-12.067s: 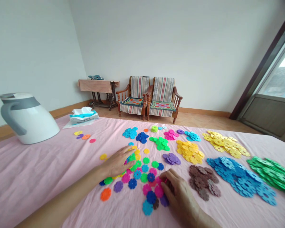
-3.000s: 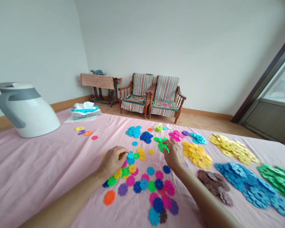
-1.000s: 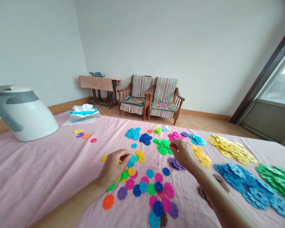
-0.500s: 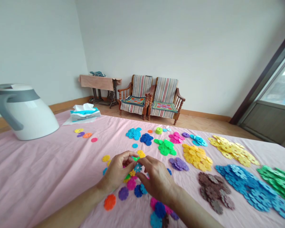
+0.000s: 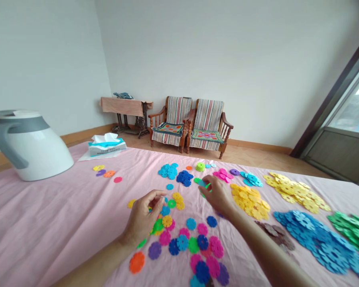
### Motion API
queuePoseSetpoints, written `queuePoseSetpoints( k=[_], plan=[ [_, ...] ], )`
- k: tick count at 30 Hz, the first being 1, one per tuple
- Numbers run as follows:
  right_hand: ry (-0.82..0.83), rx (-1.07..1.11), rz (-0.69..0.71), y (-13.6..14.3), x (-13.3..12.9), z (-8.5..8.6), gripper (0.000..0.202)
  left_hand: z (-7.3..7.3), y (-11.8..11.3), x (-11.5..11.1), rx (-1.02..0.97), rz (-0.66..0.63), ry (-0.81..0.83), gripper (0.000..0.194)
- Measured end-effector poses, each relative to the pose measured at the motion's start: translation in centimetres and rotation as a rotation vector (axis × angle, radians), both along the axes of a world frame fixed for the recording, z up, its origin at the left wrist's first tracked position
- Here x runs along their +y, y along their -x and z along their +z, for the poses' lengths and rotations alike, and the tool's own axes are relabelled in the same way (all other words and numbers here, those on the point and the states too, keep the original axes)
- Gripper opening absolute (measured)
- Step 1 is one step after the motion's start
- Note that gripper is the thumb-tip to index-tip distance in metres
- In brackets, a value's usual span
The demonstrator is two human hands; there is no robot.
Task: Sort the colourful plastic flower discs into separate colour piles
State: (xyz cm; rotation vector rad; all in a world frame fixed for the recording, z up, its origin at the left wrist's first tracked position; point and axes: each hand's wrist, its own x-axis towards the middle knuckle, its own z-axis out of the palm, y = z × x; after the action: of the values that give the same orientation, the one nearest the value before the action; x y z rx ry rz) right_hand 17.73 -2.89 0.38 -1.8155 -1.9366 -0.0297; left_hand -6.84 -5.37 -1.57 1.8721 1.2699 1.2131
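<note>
my right hand (image 5: 217, 195) is curling by the green pile (image 5: 196, 180) on the cloth (image 5: 92, 211), my left hand (image 5: 145, 212) by loose discs (image 5: 166, 221); i cannot tell if either is pinching. a bump could be scattering that pile.

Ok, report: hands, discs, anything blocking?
Right hand holding light-blue snowflake disc over green discs. Left hand over mixed discs. Right forearm partly hides brown discs.
</note>
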Motion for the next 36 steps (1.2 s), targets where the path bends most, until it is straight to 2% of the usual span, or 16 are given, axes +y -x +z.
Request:
queuePoseSetpoints(
  k=[4,7,10,16,19,23,30,36],
  plan=[
    [0.006,-0.056,-0.139,-4.9,5.3,0.0,0.022,-0.6,0.5,0.7,-0.047,0.045,0.000,0.023],
    [0.031,-0.097,-0.197,-7.3,8.5,-0.2,0.021,-0.7,0.7,0.9,-0.046,0.061,0.009,0.022],
    [0.065,-0.124,-0.215,-8.3,11.1,-0.8,0.020,-0.6,0.7,1.0,-0.040,0.068,0.028,0.022],
    [0.161,-0.143,-0.228,-8.1,15.0,-2.2,0.028,-0.4,0.8,1.0,-0.040,0.076,0.052,0.022],
    [0.191,-0.143,-0.256,-8.2,15.7,-2.4,0.030,-0.4,0.8,1.0,-0.039,0.075,0.053,0.021],
    [0.195,-0.152,-0.281,-8.1,15.3,-2.0,0.022,-0.4,0.7,0.9,-0.031,0.073,0.047,0.019],
    [0.189,-0.207,-0.340,-6.2,14.1,-2.0,0.041,-0.6,0.7,0.9,0.000,0.071,0.049,0.019],
    [0.171,-0.240,-0.335,-5.2,13.4,-2.4,0.037,-0.5,0.8,0.9,-0.022,0.077,0.056,0.020]
  ],
)
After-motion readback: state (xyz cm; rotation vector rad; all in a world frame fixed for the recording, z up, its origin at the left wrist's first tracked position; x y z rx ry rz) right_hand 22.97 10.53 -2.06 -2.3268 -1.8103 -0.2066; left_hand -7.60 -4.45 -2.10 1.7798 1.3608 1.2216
